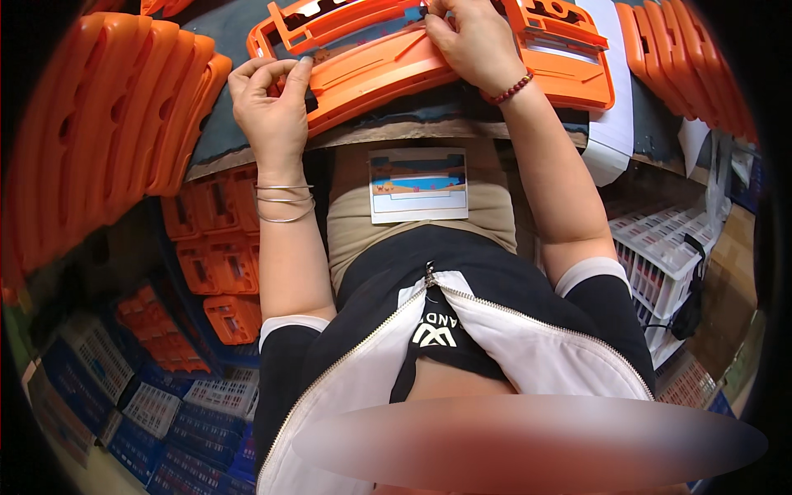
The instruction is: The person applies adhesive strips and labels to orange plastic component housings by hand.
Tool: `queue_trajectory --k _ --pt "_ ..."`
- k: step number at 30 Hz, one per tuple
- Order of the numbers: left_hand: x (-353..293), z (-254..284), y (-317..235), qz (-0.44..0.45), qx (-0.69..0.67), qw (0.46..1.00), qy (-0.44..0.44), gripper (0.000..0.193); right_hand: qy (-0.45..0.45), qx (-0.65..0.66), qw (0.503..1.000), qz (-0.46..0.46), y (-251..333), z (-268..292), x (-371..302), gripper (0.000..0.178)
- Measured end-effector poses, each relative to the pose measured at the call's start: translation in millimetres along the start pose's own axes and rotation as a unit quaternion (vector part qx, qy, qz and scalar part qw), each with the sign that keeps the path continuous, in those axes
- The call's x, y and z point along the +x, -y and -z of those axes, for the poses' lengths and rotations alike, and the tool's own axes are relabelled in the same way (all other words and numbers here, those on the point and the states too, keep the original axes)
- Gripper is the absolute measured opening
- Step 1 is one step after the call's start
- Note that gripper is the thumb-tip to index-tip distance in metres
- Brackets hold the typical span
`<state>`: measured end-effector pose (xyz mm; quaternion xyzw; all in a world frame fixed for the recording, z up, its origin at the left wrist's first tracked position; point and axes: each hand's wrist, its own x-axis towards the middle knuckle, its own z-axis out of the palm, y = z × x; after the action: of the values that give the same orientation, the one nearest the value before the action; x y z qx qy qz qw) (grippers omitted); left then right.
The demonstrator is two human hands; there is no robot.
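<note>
An orange plastic panel (379, 78) with slots and a raised frame lies on the bench in front of me. Along its recess runs a thin printed sticker (363, 40) with blue and brown picture parts. At its left end my left hand (272, 103) has thumb and fingers pinched together. My right hand (477, 45) pinches the sticker's right end, beside a small blue patch; part of the grip is hidden by the fingers. A printed sheet (418, 203) with a blue and sandy landscape lies on my lap.
A second orange panel (569, 78) lies on white paper (612, 124) to the right. Stacks of orange panels stand at the left (107, 124) and the far right (681, 62). Below are more orange parts (223, 276), a white plastic basket (660, 256) and several blue crates (194, 429).
</note>
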<state>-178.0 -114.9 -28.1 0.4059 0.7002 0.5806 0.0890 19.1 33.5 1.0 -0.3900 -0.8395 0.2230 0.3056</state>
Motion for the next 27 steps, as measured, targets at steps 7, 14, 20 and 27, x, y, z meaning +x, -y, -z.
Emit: queue_trajectory --k 7,14,20,27 --pt "3 -4 10 -0.003 0.011 1.0 -0.023 0.013 -0.01 0.008 1.0 -0.011 2 0 1 0.012" --pt "4 -7 12 -0.003 0.02 0.999 -0.043 0.012 -0.017 -0.021 1.0 -0.012 -5 -5 2 0.013" --pt "4 -9 8 0.005 0.031 0.998 -0.052 0.013 -0.011 -0.026 0.999 -0.035 0 -5 3 0.013" --pt "3 -9 3 0.027 0.011 0.999 -0.046 0.013 -0.022 -0.017 0.999 -0.026 -3 -8 3 0.014"
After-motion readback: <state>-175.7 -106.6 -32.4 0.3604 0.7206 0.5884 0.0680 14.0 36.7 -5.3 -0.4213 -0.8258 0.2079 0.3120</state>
